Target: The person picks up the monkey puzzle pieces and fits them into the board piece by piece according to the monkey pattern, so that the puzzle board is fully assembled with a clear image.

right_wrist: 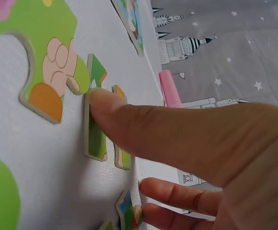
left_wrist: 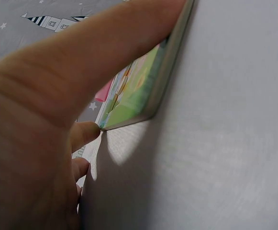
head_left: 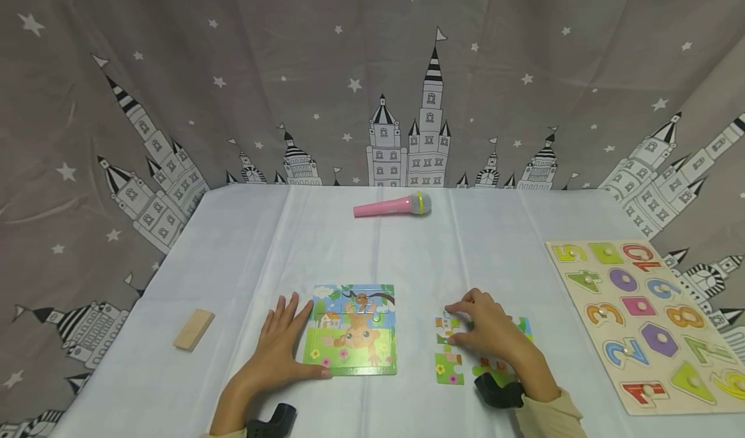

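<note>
Shows a white-covered tabletop (head_left: pixel 407 257). Carries, left to right, a wooden block (head_left: pixel 194 329), a monkey-picture puzzle (head_left: pixel 355 338), loose puzzle pieces (head_left: pixel 449 371) and a number board (head_left: pixel 631 326). Holds a pink microphone (head_left: pixel 387 207) farther back.

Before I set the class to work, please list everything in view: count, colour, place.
Backdrop: 1, mainly grey, at the back
Tablecloth: 1, white, in front of the backdrop
Microphone: 1, pink, far middle
Block: 1, tan, left side
Picture puzzle: 1, multicoloured, near middle
Loose puzzle pieces: several, partly hidden, multicoloured, right of centre
Number board: 1, cream and multicoloured, right side
Wrist devices: 2, black, below the hands
Sleeves: 2, beige, bottom edge
Left hand: 1, bare, touching the picture puzzle
Right hand: 1, bare, at the loose puzzle pieces
</note>
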`<action>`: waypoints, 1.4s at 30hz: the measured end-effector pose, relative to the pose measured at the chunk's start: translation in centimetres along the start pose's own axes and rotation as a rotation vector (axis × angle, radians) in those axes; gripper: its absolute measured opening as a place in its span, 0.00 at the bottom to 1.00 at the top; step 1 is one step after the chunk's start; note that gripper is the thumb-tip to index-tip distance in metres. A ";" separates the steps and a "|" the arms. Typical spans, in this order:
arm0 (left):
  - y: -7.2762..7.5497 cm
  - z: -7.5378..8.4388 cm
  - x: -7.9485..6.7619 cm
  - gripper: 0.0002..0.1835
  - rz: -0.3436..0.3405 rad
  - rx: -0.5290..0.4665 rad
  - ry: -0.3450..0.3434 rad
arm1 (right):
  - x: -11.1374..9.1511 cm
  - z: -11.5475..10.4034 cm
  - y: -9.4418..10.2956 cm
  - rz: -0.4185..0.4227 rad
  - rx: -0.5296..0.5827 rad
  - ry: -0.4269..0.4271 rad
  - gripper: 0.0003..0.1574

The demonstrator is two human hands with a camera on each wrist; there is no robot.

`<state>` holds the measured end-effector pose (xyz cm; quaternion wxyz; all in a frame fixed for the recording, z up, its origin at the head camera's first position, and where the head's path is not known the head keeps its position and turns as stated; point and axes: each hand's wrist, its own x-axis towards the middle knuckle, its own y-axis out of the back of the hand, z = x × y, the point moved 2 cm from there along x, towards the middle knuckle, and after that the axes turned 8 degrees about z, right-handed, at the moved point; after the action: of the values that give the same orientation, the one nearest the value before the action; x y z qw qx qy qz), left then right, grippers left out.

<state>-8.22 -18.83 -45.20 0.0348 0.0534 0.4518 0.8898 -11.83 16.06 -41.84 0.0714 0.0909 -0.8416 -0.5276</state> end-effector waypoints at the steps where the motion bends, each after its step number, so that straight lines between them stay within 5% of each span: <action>1: 0.0 0.0 0.0 0.64 0.000 -0.002 -0.001 | 0.0 0.0 0.0 0.000 0.001 -0.004 0.33; 13: 0.0 0.0 0.0 0.64 -0.007 -0.012 0.001 | 0.2 -0.3 0.3 -0.027 0.006 -0.051 0.29; 21: 0.1 0.1 0.0 0.64 -0.011 -0.009 0.009 | 0.2 -0.2 0.2 0.029 0.037 -0.010 0.29; 30: 0.1 0.2 0.1 0.65 0.002 0.005 -0.002 | 0.1 -0.1 0.3 0.005 0.177 -0.033 0.21; 42: 0.2 0.2 0.0 0.65 0.001 0.008 -0.002 | 0.0 0.5 0.8 -0.016 0.229 0.086 0.15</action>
<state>-8.24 -18.77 -44.91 0.0345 0.0550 0.4555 0.8879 -11.95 16.81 -41.32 0.0925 0.1278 -0.8918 -0.4240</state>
